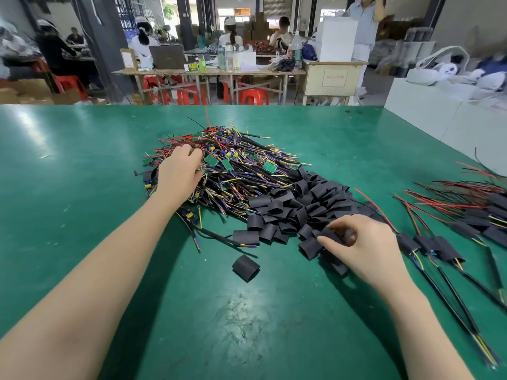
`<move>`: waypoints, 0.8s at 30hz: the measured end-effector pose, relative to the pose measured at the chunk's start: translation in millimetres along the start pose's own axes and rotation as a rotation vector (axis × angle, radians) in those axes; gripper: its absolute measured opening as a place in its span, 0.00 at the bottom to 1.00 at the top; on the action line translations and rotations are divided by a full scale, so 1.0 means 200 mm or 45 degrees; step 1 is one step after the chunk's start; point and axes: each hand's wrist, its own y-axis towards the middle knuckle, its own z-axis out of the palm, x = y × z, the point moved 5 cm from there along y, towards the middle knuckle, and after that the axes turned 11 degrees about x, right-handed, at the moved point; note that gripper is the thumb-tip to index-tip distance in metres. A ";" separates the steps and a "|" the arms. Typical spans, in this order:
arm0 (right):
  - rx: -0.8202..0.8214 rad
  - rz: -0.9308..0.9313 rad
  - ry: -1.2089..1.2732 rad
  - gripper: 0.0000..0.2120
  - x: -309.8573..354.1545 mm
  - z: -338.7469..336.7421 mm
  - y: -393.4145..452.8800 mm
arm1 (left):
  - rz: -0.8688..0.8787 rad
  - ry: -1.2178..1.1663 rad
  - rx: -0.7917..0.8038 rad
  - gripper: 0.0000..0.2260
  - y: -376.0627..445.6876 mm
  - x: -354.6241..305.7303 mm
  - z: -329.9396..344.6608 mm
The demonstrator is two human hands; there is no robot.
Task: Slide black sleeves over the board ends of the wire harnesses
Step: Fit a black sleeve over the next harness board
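A tangled pile of wire harnesses [236,165] with small green boards lies in the middle of the green table [82,165]. My left hand [179,172] reaches into its left side, fingers curled around wires there. To the right of that pile is a heap of short black sleeves [299,204]. My right hand [362,245] rests on the heap's near edge and pinches one black sleeve [333,233] between thumb and fingers. One loose sleeve [246,267] lies alone nearer to me.
Sleeved harnesses [450,239] with black cables and red wires lie in a row at the right. White boxes [428,111] stand at the table's far right corner. Beyond the table are other workbenches, red stools and seated people.
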 end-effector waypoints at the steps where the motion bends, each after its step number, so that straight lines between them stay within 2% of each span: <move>1: -0.009 -0.005 0.011 0.09 0.00 0.00 0.00 | -0.004 -0.049 -0.054 0.10 -0.02 0.00 -0.02; 6: -0.003 -0.016 -0.001 0.09 0.02 0.01 0.00 | -0.053 -0.394 -0.431 0.08 -0.10 0.01 -0.22; 9: 0.003 -0.029 -0.006 0.09 0.02 0.02 0.00 | -0.158 -0.839 -0.664 0.08 -0.19 0.01 -0.35; 11: 0.002 -0.036 0.014 0.10 0.03 0.02 0.00 | -0.197 -1.158 -0.701 0.08 -0.25 -0.01 -0.39; 15: -0.024 -0.089 0.085 0.09 0.06 0.03 0.00 | -0.195 -2.020 -0.468 0.06 -0.31 -0.13 -0.32; 17: -0.034 -0.135 0.104 0.09 0.08 0.03 0.00 | -0.212 -2.341 -0.296 0.04 -0.34 -0.21 -0.27; 21: 0.001 -0.214 0.150 0.11 0.11 0.06 0.00 | -0.206 -2.617 -0.082 0.09 -0.41 -0.34 -0.16; 24: 0.047 -0.236 0.196 0.14 0.13 0.08 0.00 | -0.161 -2.597 0.063 0.12 -0.45 -0.37 -0.10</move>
